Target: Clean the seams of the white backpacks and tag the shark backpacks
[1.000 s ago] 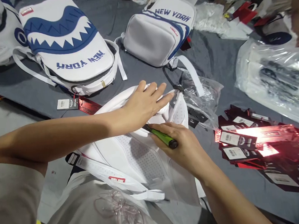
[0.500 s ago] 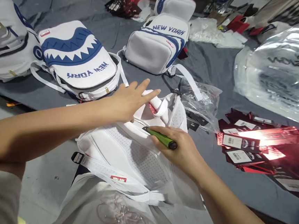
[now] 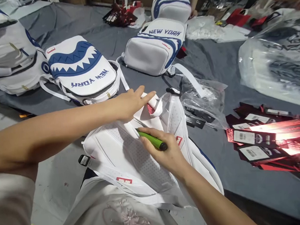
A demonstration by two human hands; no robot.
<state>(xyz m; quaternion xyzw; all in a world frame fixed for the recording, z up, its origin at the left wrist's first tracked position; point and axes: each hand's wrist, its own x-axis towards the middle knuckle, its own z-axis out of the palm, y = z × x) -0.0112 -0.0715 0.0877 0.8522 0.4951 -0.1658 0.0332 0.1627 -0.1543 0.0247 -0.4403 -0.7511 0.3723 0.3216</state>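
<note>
A white backpack (image 3: 111, 147) lies with its strapped back up, close against the person's body at the edge of the grey worktop (image 3: 221, 60). The left hand (image 3: 132, 105) is open over its upper part, fingers stretched out. The right hand (image 3: 166, 153) grips a green tool (image 3: 151, 139) (black-ended), its tip at the backpack. Red-and-black tags (image 3: 252, 145) are piled to the right.

across the grey-draped counter (image 3: 227, 67) i see a white backpack (image 3: 79, 64) printed with jagged teeth, a heap of red tags (image 3: 262, 139) and a crumpled clear bag (image 3: 213, 96).
</note>
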